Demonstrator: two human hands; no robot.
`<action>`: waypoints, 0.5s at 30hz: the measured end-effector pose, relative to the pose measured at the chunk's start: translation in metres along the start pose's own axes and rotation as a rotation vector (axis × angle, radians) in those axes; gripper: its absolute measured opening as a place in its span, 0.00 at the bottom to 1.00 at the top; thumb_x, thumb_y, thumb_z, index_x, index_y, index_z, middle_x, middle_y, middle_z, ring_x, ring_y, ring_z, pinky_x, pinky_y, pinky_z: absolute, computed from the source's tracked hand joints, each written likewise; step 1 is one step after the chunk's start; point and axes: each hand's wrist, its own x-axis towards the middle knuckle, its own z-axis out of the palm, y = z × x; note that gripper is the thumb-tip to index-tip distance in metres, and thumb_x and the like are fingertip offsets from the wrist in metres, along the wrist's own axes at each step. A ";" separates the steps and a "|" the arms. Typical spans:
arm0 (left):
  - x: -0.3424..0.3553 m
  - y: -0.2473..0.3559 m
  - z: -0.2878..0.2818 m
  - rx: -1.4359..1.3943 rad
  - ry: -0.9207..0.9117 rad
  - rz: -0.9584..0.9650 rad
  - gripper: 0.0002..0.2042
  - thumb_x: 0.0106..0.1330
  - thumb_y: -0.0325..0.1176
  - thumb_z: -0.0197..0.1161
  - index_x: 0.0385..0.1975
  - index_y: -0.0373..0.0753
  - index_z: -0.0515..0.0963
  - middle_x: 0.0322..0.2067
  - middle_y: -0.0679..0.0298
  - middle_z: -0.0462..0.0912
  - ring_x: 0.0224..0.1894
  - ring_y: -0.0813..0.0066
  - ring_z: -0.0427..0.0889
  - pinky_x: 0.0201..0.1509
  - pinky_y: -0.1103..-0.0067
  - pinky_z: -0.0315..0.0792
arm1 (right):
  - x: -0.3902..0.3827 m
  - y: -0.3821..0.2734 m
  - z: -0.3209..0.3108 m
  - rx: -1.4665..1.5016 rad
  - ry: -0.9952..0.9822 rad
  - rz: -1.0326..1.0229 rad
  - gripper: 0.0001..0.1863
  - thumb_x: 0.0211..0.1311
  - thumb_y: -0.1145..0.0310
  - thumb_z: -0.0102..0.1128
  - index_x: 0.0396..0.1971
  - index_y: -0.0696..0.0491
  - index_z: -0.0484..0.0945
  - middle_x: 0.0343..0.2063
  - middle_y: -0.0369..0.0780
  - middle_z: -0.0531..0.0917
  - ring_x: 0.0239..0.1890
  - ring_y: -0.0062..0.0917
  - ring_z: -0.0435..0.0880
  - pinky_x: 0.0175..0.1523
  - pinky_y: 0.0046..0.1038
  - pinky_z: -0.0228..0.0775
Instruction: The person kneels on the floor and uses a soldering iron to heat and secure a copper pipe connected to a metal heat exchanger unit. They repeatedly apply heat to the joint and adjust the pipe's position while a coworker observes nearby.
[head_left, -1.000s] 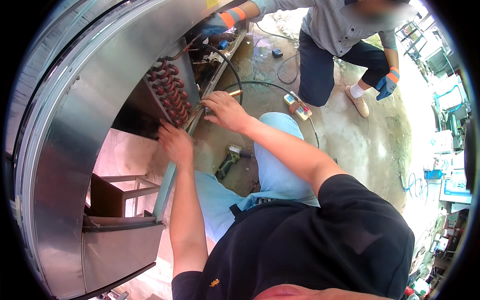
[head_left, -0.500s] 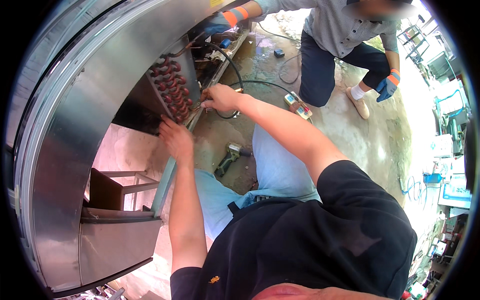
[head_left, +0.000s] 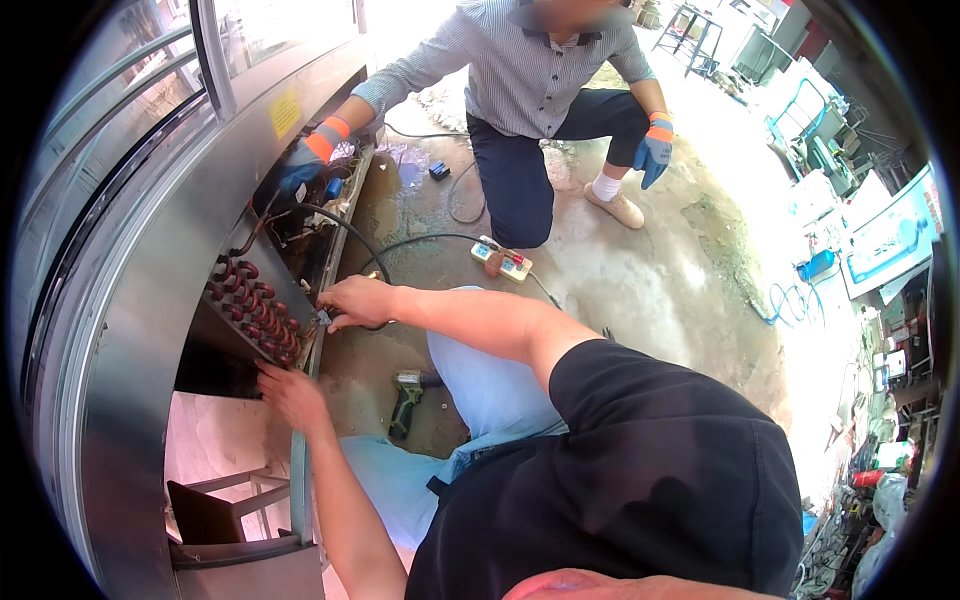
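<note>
My left hand (head_left: 293,398) is at the lower end of the coil unit (head_left: 255,315), its fingers closed on the edge of the metal end plate. Rows of reddish-brown bent tubes stick out of that plate. My right hand (head_left: 357,302) pinches a small greyish piece, too small to name, beside the coil's lower right side by the frame rail. A co-worker's gloved left-side hand (head_left: 305,170), grey-blue with an orange cuff, reaches into the open compartment above the coil. Thin pipe and a black cable (head_left: 350,225) run out near it.
A cordless drill (head_left: 405,403) lies on the floor by my knees. Farther right lies a white power strip (head_left: 501,260) with plugs in it. The co-worker (head_left: 550,90) kneels opposite. The steel cabinet (head_left: 130,330) fills the left side. Clutter lines the far right.
My view has swung, so the cabinet, co-worker and drill sit farther left. The co-worker's gloved hand remains at the compartment. Both my hands stay by the coil.
</note>
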 end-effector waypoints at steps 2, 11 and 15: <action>0.003 0.000 0.001 0.002 0.016 0.000 0.30 0.70 0.36 0.58 0.67 0.25 0.62 0.48 0.50 0.76 0.49 0.56 0.78 0.53 0.67 0.73 | 0.015 -0.002 -0.010 0.061 -0.047 0.147 0.23 0.61 0.50 0.69 0.43 0.55 0.81 0.38 0.48 0.87 0.44 0.47 0.86 0.48 0.45 0.77; -0.001 -0.014 0.012 0.118 0.005 0.018 0.30 0.68 0.38 0.57 0.67 0.27 0.64 0.46 0.54 0.75 0.47 0.59 0.79 0.53 0.70 0.74 | 0.031 -0.012 -0.006 0.126 -0.075 0.261 0.24 0.70 0.46 0.59 0.41 0.55 0.82 0.35 0.49 0.87 0.42 0.49 0.86 0.45 0.44 0.77; 0.002 -0.007 0.008 -0.003 0.007 0.023 0.32 0.66 0.37 0.59 0.67 0.25 0.63 0.48 0.50 0.75 0.49 0.55 0.77 0.54 0.67 0.73 | 0.037 -0.015 -0.011 0.189 -0.081 0.471 0.21 0.66 0.48 0.66 0.35 0.55 0.81 0.23 0.42 0.87 0.30 0.36 0.89 0.39 0.36 0.78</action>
